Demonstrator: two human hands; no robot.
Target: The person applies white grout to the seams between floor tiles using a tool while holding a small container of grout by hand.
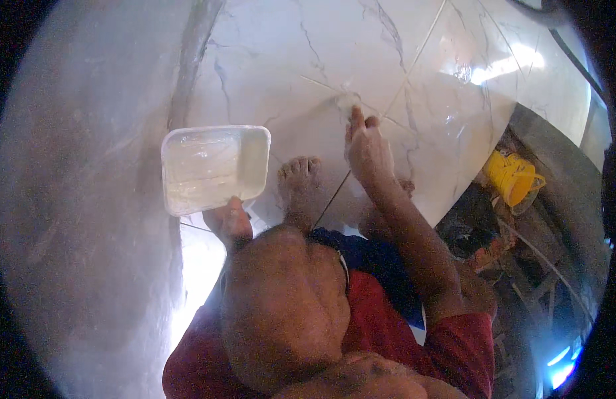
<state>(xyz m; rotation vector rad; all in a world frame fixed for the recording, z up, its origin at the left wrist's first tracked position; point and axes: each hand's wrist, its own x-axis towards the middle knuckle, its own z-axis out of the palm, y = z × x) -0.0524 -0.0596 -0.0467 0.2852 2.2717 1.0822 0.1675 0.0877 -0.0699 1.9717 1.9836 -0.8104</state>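
My left hand grips the near edge of a shallow white plastic tub, its thumb over the rim. The tub is tilted, with a pale, wet-looking film inside. My right hand reaches forward to the glossy, grey-veined white tile floor. Its fingers are closed and point down at a tile joint. A small whitish thing shows at the fingertips, against the joint; its kind is too blurred to make out.
A grey wall rises along the left side. My bare foot stands on the tiles between my hands. At the right, past the tiles' edge, a yellow bucket lies among dark clutter. A cable runs near it.
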